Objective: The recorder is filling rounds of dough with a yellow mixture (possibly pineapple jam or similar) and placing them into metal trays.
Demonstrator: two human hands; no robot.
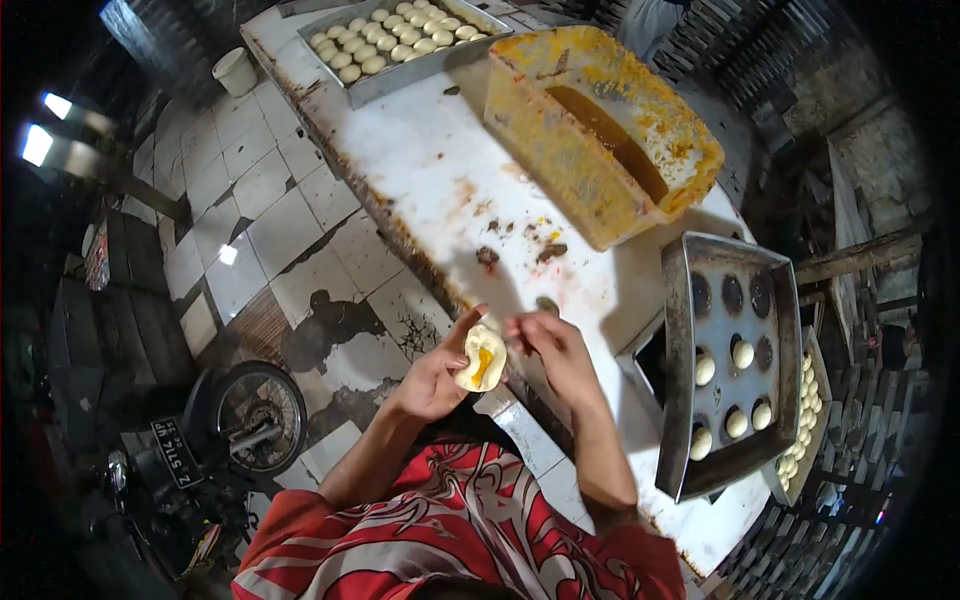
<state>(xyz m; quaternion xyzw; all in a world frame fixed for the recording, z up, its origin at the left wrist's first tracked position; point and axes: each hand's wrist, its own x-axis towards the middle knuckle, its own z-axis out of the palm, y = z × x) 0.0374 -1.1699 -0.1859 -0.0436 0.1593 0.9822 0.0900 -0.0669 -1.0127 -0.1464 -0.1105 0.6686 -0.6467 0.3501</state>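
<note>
My left hand [436,378] cups a flattened round of pale dough [494,373], its fingers curled round the edge. An orange-yellow filling [485,362] lies in a streak at the dough's middle. Just to the right, apart from the dough, is my right hand [556,350], its fingers drawn together and slightly blurred. Beside its knuckles shows a small greyish oval [546,303]; whether the hand grips it I cannot make out. Both hands are over the near edge of the white table [400,150].
A large smeared yellow tub [560,150] holding brown-orange filling stands beyond my hands. Several dough balls sit in a metal tray [678,370] at the right, more in another tray [805,430] beyond it and a far tray [400,77]. A motorcycle [250,425] stands at the lower left.
</note>
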